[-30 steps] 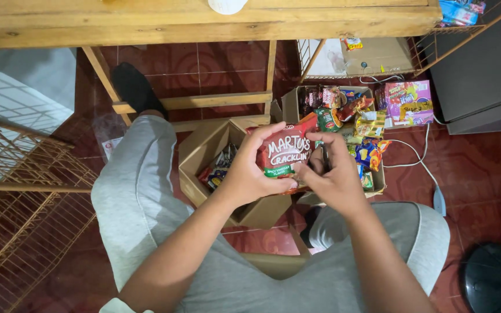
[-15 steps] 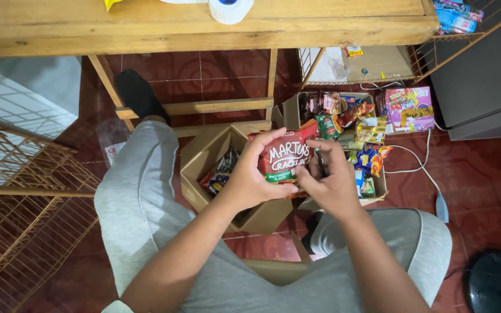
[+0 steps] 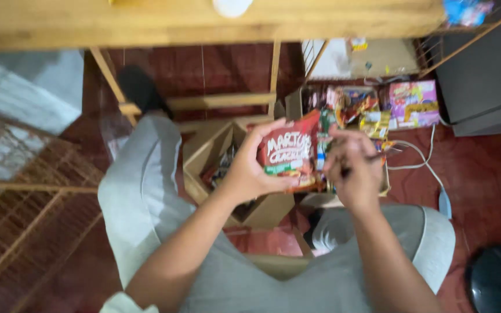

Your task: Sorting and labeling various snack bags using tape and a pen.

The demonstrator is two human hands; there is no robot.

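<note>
Red tiled floor [image 3: 482, 174] — two cardboard boxes [image 3: 204, 159], white cable [image 3: 430, 168] on it

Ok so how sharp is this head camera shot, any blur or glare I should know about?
Head view: motion blur smears the whole frame; the red snack packet in the left hand is soft, and the thin dark stick in the right hand barely resolves. Head view: the snack pile behind melts into colour patches. Head view: even, dim indoor light, no glare.

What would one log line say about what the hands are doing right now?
left hand: grip on red snack packet | right hand: grip on thin dark pen-like thing, beside packet | below: open cardboard box
</note>
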